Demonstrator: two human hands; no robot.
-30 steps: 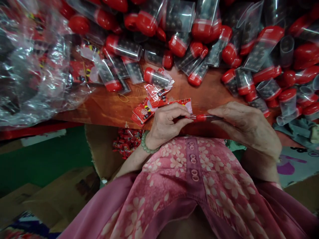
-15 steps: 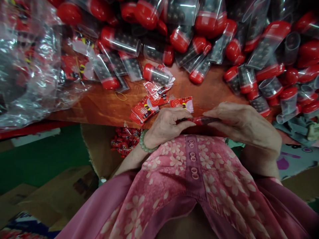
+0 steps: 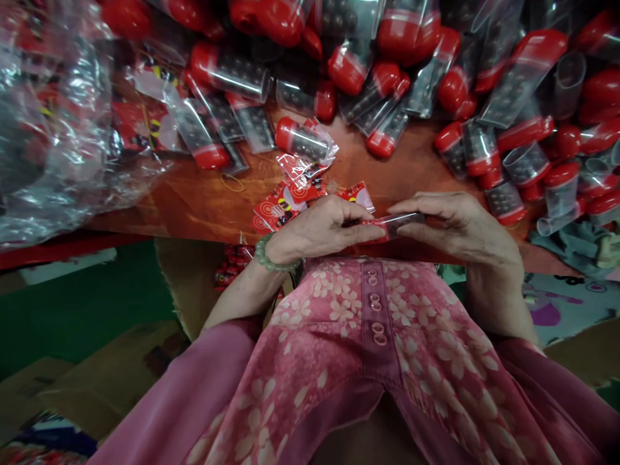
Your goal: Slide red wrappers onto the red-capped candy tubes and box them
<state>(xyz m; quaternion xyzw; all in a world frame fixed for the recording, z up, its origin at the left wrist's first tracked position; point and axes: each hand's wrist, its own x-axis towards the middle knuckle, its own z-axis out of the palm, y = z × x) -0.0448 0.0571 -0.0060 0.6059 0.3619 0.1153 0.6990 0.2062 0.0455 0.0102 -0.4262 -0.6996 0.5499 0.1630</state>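
Observation:
Close to my body at the table edge, both hands hold a small clear plastic tube with a red end (image 3: 400,221). My left hand (image 3: 332,226), with a bead bracelet (image 3: 271,253) on the wrist, pinches the red end between thumb and fingers. My right hand (image 3: 453,223) grips the clear end. Whether the red part is a cap or a card is hidden by the fingers. Just behind my left hand lie red printed cards (image 3: 276,208) and another red card (image 3: 359,194). A red-capped tube of dark beads (image 3: 303,141) rests on clear wrapping beyond them.
Many red-capped tubes with dark beads (image 3: 232,72) are heaped along the far side of the wooden table (image 3: 198,197). Clear plastic bags (image 3: 77,129) cover the left. Below the edge, a cardboard box (image 3: 177,278) stands near small red packets (image 3: 232,265). Grey-green cloth (image 3: 564,245) lies right.
My right hand has shifted left and its fingers have moved along the tube. My left hand has moved slightly up and right, covering more of the nearby card. The tube's clear part shows more.

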